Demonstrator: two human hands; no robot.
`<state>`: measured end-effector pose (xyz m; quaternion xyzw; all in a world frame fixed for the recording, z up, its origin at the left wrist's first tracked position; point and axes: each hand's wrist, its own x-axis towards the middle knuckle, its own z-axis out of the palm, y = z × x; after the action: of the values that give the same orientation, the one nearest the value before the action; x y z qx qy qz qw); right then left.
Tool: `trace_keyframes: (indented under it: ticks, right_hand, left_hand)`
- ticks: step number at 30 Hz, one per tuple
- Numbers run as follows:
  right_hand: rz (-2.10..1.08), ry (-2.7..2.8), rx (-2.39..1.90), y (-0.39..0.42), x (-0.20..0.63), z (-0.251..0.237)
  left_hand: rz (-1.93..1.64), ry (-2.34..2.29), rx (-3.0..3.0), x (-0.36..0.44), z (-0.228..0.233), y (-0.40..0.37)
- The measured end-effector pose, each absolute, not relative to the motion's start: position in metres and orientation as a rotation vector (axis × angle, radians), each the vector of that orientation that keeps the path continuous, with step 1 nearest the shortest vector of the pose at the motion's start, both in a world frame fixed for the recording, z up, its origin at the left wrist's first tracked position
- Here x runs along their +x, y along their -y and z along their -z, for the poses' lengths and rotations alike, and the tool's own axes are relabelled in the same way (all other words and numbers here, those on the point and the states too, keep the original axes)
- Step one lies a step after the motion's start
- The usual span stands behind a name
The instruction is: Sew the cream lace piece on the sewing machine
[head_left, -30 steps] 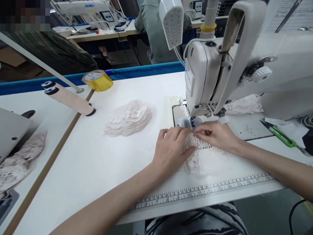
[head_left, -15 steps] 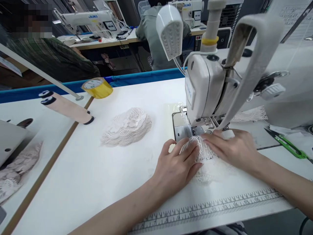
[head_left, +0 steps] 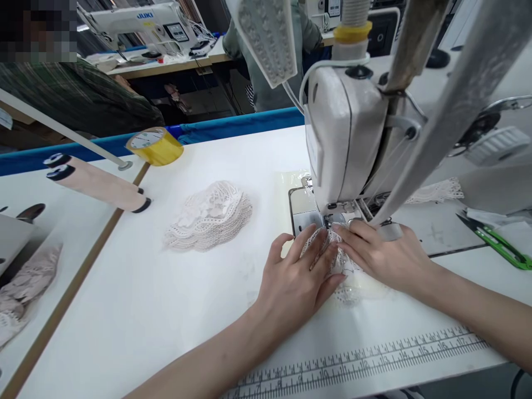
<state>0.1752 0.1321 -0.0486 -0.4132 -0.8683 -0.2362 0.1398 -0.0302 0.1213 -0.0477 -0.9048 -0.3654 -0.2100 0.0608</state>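
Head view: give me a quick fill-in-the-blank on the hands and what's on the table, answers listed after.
1. Both the left hand and the right hand press flat on a piece of white ____ in front of the sewing machine.
2. The roll of tape near the table's far edge is ____ in colour.
3. The stack of lace pieces lies to the ____ of the left hand.
4. The thread snips at the right have ____ handles.

Answers: lace; yellow; left; green

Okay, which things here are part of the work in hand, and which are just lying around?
In use: lace piece under left hand and right hand, sewing machine.
Lying about: lace stack, yellow tape roll, green snips, thread cone.
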Motion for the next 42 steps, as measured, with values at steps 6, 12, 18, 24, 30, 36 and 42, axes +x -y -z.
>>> trace_keyframes:
  ticks: [6,12,18,24,30,36,42]
  right_hand:
    - [0.673,2.509,-1.188,-0.1343,0.1753,0.0491]
    - [0.703,2.525,-1.184,-0.1349,0.1761,0.0497]
    - [0.637,2.550,-1.244,-0.1336,0.1758,0.0495]
    - [0.702,2.597,-1.239,-0.1348,0.1784,0.0513]
    - [0.710,2.608,-1.284,-0.1357,0.1797,0.0522]
    - [0.715,2.638,-1.328,-0.1372,0.1791,0.0506]
    - [0.586,2.669,-1.428,-0.1388,0.1789,0.0474]
  left_hand:
    - [0.642,1.122,-2.735,-0.0295,0.0488,-0.1228]
    - [0.656,1.122,-2.737,-0.0296,0.0500,-0.1223]
    - [0.651,1.135,-2.730,-0.0285,0.0495,-0.1213]
    - [0.636,1.155,-2.730,-0.0285,0.0502,-0.1216]
    - [0.630,1.158,-2.730,-0.0283,0.0507,-0.1241]
    - [0.636,1.171,-2.737,-0.0282,0.0502,-0.1265]
    - [0.588,1.212,-2.736,-0.0273,0.0523,-0.1295]
